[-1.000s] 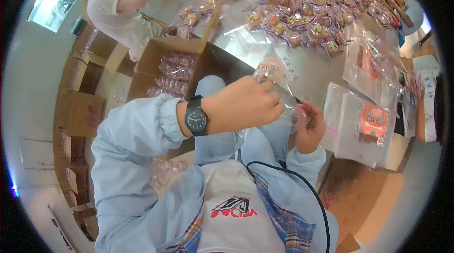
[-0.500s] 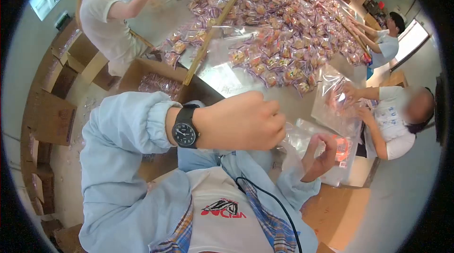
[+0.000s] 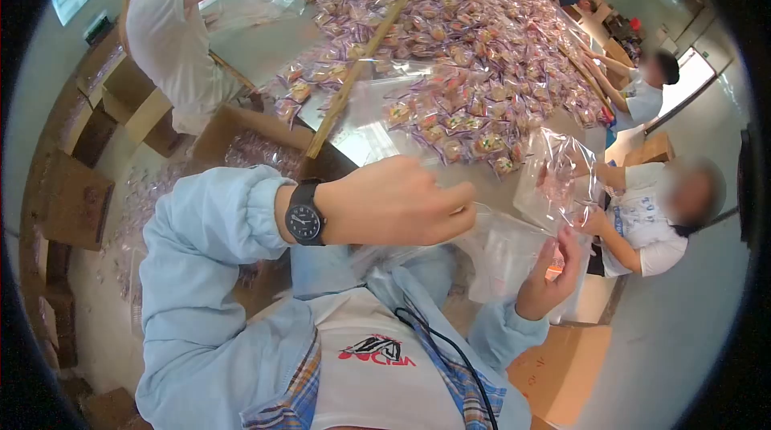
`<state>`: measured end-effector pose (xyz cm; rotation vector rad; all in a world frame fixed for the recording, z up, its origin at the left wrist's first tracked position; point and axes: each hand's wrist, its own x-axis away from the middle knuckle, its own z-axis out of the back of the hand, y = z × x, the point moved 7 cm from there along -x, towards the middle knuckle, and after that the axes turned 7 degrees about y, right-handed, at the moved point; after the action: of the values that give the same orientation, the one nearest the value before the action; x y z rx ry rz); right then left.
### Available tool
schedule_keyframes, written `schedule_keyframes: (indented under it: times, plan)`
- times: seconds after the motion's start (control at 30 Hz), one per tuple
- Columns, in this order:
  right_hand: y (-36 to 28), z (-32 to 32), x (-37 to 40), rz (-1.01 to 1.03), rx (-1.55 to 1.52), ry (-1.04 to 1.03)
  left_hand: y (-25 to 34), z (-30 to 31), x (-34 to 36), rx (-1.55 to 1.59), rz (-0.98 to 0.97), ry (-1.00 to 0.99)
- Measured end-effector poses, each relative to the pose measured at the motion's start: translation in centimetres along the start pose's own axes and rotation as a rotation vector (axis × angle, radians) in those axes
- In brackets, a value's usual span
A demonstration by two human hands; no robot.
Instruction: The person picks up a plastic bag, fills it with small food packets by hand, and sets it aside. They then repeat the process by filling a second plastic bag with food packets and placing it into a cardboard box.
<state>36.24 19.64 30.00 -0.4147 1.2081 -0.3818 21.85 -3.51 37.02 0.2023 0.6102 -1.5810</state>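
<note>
My left hand (image 3: 393, 203), with a black watch (image 3: 304, 221) on its wrist, is closed with the fingertips pinching the edge of a clear plastic bag (image 3: 499, 257). That bag spreads slack between my two hands. Opposite, my right hand (image 3: 548, 279) has its thumb and fingers curled toward each other at the bag's other side. Orange print shows through the gap between those fingers. Beyond my hands, a large heap of small wrapped items (image 3: 474, 52) in clear and purple packaging covers the table.
A wooden strip (image 3: 361, 69) crosses the table by the heap. An open cardboard box (image 3: 241, 125) with wrapped pieces stands at the table's near left. A co-worker (image 3: 642, 221) at right handles another clear bag (image 3: 554, 177). Another person (image 3: 173, 44) works at left. More boxes (image 3: 76, 197) line the wall.
My left fingers have loosened from a fist into a pinch. The clear bag has spread wider between my hands. The co-worker's bag at right has shifted slightly left.
</note>
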Motion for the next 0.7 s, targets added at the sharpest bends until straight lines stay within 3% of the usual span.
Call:
schedule_keyframes:
  times: [0.07, 0.17, 0.27, 0.4, 0.5, 0.6, 0.7]
  plan:
    - [-1.8, -0.1, -1.1, 0.051, 0.062, -0.007, -0.2, 0.3, 0.1, 0.002, -0.002, 0.023]
    - [0.6, -0.2, -0.3, -0.18, -0.057, -0.057, -0.6, 0.4, 0.3, 0.007, -0.022, 0.04]
    - [0.7, -0.3, -0.2, -0.22, -0.156, 0.027, -1.1, -0.3, 0.6, 0.039, -0.019, 0.026]
    - [0.6, -0.5, -0.7, -0.129, -0.087, 0.022, -1.4, -1.6, 1.0, 0.064, -0.014, -0.083]
    - [0.2, -0.5, -1.1, -0.024, 0.003, -0.019, -2.0, -0.9, 0.8, 0.089, 0.029, -0.037]
    - [0.9, -0.6, -1.2, -0.012, 0.068, -0.061, -4.0, 0.7, 0.9, 0.218, 0.117, 0.111]
    - [0.3, -1.3, -1.3, -0.099, -0.044, -0.238, -7.5, -0.2, 3.0, 0.309, 0.351, 0.07]
